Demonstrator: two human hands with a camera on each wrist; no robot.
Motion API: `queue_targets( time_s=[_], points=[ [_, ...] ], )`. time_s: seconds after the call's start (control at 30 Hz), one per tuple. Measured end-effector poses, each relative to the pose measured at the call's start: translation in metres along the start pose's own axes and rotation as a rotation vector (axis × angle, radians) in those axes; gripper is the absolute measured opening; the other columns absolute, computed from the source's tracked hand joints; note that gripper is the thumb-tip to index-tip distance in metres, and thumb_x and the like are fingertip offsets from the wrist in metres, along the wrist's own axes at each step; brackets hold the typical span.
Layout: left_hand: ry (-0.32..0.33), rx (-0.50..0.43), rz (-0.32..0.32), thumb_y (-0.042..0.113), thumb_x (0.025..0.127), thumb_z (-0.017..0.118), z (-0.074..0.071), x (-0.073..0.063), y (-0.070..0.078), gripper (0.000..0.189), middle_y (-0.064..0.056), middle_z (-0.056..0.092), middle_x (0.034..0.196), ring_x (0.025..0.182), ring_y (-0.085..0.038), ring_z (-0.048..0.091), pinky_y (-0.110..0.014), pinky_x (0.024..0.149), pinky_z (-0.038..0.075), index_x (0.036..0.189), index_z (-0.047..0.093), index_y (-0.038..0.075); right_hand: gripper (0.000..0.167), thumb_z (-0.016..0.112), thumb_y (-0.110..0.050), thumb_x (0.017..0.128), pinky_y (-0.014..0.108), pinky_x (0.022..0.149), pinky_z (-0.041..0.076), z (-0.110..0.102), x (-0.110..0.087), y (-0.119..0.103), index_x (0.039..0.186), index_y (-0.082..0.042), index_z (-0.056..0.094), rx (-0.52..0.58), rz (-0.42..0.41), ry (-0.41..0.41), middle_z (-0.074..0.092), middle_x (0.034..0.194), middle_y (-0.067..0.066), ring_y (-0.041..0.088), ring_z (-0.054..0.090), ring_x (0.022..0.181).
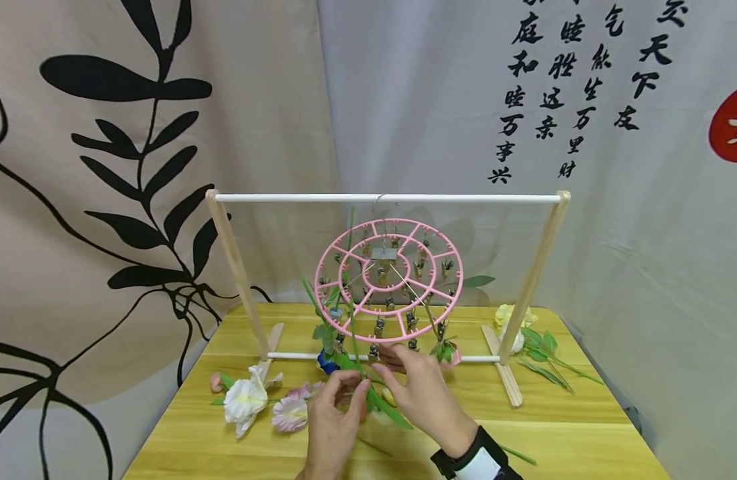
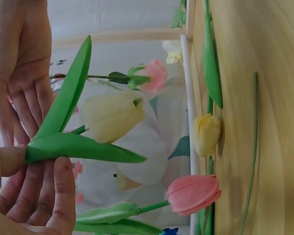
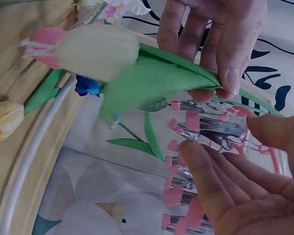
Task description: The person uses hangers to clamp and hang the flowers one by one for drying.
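My left hand [image 1: 335, 419] pinches the green stem and leaf base of a cream tulip [image 2: 112, 117], whose bloom points down. Beside it, my right hand [image 1: 425, 393] has its thumb and fingers apart on either side of a metal clip [image 3: 218, 127] with a pink tip. That clip belongs to a pink round drying hanger [image 1: 389, 219], hung from a white rod. Upside down near the hands hang a pink tulip [image 2: 193, 195], a pink rose [image 2: 154, 76] and a blue flower [image 1: 328, 363]. Whether the right fingertips touch the clip is unclear.
A wooden-legged stand [image 1: 533, 273] with a white top rod [image 1: 476, 199] stands on the wooden table [image 1: 560, 440]. White [image 1: 246, 403] and lilac flowers [image 1: 290, 413] lie left; pale flowers [image 1: 515, 320] lie right. A yellow tulip [image 2: 207, 134] and a loose stem [image 2: 252, 147] lie on the tabletop.
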State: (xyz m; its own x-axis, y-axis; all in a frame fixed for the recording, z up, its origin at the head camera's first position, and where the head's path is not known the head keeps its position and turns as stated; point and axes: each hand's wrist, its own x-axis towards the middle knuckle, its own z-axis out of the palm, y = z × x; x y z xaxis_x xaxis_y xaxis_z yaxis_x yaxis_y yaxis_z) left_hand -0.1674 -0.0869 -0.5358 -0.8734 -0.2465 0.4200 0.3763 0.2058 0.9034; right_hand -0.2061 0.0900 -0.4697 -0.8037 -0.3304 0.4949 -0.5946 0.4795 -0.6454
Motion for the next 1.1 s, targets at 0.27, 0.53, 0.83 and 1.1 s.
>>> queue_targets(
  time_s=[0.27, 0.53, 0.83, 1.1],
  points=[
    [0.004, 0.004, -0.093, 0.016, 0.106, 0.088, 0.005, -0.002, -0.001, 0.012, -0.002, 0.085, 0.105, 0.095, -0.005, 0.08, -0.028, 0.079, 0.069, 0.115, 0.08, 0.015, 0.019, 0.086, -0.026, 0.109, 0.029, 0.088, 0.071, 0.009, 0.008, 0.009, 0.124, -0.014, 0.085, -0.007, -0.036, 0.032, 0.091, 0.109, 0.0, 0.013, 0.087, 0.097],
    [0.004, 0.042, -0.147, 0.018, 0.105, 0.089, 0.009, 0.001, -0.003, 0.016, -0.003, 0.086, 0.108, 0.097, -0.005, 0.081, -0.027, 0.08, 0.07, 0.115, 0.08, 0.012, 0.013, 0.085, -0.025, 0.109, 0.028, 0.084, 0.068, 0.007, 0.012, 0.013, 0.115, -0.015, 0.087, 0.008, -0.032, 0.052, 0.09, 0.102, -0.003, 0.012, 0.086, 0.094],
    [-0.009, 0.031, -0.141, 0.015, 0.104, 0.091, 0.011, 0.003, -0.004, 0.014, -0.005, 0.086, 0.107, 0.1, -0.008, 0.083, -0.022, 0.078, 0.07, 0.113, 0.08, 0.012, 0.01, 0.089, -0.012, 0.104, 0.026, 0.082, 0.068, 0.005, 0.01, 0.015, 0.113, -0.01, 0.087, 0.082, -0.009, 0.087, 0.089, 0.099, 0.0, 0.011, 0.084, 0.089],
    [-0.017, 0.023, -0.116, 0.014, 0.102, 0.092, 0.015, 0.001, -0.006, 0.015, -0.003, 0.087, 0.105, 0.097, -0.011, 0.085, -0.019, 0.08, 0.069, 0.111, 0.08, 0.013, 0.007, 0.09, -0.009, 0.101, 0.026, 0.08, 0.067, 0.002, 0.009, 0.013, 0.108, -0.007, 0.087, 0.134, 0.033, 0.106, 0.088, 0.095, -0.001, 0.007, 0.082, 0.084]
  ],
)
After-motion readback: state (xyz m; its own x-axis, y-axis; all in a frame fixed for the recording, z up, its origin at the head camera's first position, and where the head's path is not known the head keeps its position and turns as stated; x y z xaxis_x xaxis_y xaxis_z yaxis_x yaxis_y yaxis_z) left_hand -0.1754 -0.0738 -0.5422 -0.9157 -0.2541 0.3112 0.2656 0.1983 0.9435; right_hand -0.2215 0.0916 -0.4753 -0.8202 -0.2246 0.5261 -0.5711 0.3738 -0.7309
